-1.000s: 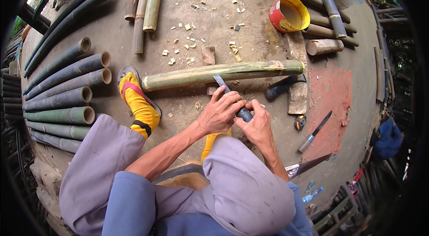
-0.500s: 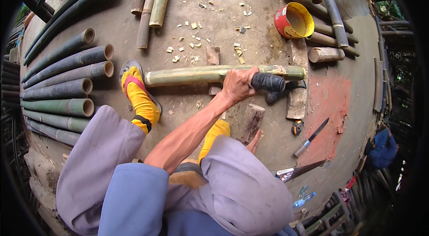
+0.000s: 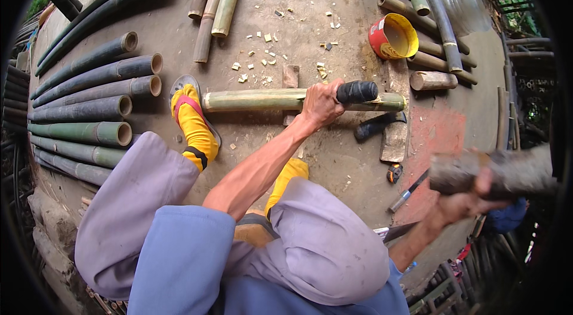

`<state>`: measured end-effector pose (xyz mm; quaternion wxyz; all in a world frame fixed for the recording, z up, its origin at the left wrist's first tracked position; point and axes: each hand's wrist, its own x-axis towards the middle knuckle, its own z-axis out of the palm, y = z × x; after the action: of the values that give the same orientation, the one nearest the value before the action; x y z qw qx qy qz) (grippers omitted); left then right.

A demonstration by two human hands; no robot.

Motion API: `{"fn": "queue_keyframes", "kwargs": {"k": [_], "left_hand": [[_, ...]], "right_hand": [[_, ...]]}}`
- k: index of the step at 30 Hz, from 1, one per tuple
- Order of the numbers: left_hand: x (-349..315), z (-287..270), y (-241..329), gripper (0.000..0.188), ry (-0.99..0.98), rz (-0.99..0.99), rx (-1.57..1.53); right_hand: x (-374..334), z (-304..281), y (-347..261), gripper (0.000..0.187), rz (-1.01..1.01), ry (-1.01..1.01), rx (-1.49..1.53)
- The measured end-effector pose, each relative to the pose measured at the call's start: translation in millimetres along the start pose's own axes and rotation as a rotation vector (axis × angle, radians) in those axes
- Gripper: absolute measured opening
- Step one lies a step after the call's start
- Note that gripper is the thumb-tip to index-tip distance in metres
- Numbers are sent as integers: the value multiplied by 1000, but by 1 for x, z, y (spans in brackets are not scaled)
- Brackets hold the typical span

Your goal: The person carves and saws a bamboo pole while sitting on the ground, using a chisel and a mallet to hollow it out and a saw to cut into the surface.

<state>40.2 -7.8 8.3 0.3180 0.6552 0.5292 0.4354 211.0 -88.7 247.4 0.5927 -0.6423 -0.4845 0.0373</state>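
left hand point(image 3: 322, 103) clamping black-handled blade point(image 3: 357, 92) onto bamboo pole point(image 3: 262, 100), steadying it | right hand point(image 3: 462, 201) gripping raised wooden club point(image 3: 495, 173), far right

- Bare concrete floor point(image 3: 334, 154) is lying open just below the bamboo pole point(image 3: 262, 100).
- A dark handle point(image 3: 376, 126), a wooden block point(image 3: 395, 143) and the red can point(image 3: 392, 36) are crowding the pole's right end.
- Stacked bamboo point(image 3: 89, 100) is blocking the left.

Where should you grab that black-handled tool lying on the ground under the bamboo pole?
Probably by the black handle, coming down from above. It lies flat on the floor just below the bamboo pole, with nothing covering it. Its working end is hard to make out by the wooden block.
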Motion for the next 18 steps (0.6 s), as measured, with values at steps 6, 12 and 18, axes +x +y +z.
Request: {"fn": "queue_keyframes", "kwargs": {"k": [6, 12, 18], "left_hand": [[-7, -14, -20, 24, 27, -36, 36], [-8, -14, -16, 24, 16, -35, 36], [-4, -14, -11, 21, 23, -18, -42]], "right_hand": [[-25, 41, 24, 101, 201, -927, -102], [25, -6, -28, 97, 11, -273, 44], [-79, 25, 62, 106, -64, -513, -249]]}}
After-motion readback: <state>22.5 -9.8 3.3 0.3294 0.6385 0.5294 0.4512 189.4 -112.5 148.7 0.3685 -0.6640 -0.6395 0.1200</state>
